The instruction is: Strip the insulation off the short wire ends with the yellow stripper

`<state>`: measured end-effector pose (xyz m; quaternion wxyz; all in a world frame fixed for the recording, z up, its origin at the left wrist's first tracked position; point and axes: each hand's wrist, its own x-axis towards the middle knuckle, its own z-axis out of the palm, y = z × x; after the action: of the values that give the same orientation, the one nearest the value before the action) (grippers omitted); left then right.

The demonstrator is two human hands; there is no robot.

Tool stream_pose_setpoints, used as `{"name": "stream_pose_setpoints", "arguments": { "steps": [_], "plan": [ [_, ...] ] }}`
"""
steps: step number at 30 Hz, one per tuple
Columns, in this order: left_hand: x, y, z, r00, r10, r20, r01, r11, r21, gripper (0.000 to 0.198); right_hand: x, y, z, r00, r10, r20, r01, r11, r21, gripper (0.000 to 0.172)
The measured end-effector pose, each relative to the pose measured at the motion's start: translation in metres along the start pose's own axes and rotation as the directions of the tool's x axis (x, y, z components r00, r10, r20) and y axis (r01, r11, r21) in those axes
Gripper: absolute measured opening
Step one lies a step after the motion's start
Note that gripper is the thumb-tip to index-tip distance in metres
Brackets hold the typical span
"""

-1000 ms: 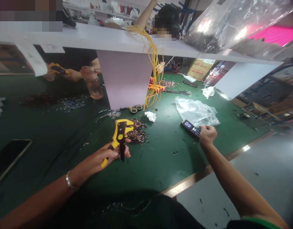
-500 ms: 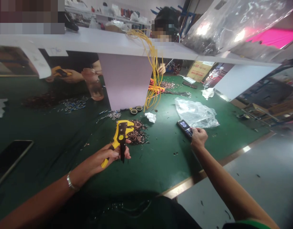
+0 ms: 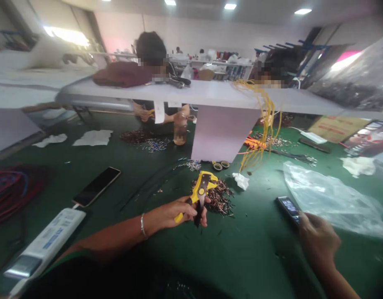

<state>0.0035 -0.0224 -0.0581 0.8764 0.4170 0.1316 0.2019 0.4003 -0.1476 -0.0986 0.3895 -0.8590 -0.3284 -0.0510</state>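
My left hand (image 3: 182, 209) is wrapped round a yellow and black wire stripper (image 3: 201, 192), held upright with its jaws at the top. Just behind the tool lies a heap of short brown-black wire pieces (image 3: 222, 199) on the green tabletop (image 3: 241, 253). On the right, my right hand (image 3: 319, 236) grips the lower end of a small dark keypad phone (image 3: 289, 209) with a lit screen. The fingers partly cover its keys. Beyond that hand spreads a clear plastic bag (image 3: 331, 199).
At left, a black smartphone (image 3: 97, 187) is plugged into a white power bank (image 3: 51, 241), near coiled red cable (image 3: 13, 191). A raised shelf (image 3: 210, 93) crosses the table; yellow wires (image 3: 263, 128) hang from it. Two tape rolls (image 3: 221, 165) and a crumpled tissue (image 3: 240, 181) lie below. Co-workers sit beyond.
My view has swung left and up, bringing in the smartphone, power bank and red cable. Both hands keep hold of the wire stripper and the keypad phone.
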Motion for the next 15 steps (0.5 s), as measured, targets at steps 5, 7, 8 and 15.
{"name": "stream_pose_setpoints", "arguments": {
  "steps": [5,7,8,15],
  "plan": [
    [0.0,-0.001,-0.004,0.999,0.046,0.009,-0.046,0.999,-0.015,0.052,-0.051,-0.07,0.011,0.959,-0.189,0.213,0.117,0.944,0.31,0.038],
    [0.001,-0.001,-0.006,0.997,0.083,0.009,-0.083,0.996,-0.041,0.05,-0.075,-0.098,0.018,0.916,-0.264,0.302,0.113,0.892,0.437,0.031],
    [0.001,-0.001,-0.007,0.995,0.097,0.007,-0.096,0.994,-0.055,0.049,-0.085,-0.111,0.022,0.899,-0.295,0.323,0.114,0.871,0.479,0.028],
    [0.001,0.005,-0.004,0.984,0.175,0.027,-0.171,0.981,-0.096,0.043,-0.123,-0.166,0.037,0.817,-0.434,0.38,0.091,0.748,0.658,0.024]
  ]
}}
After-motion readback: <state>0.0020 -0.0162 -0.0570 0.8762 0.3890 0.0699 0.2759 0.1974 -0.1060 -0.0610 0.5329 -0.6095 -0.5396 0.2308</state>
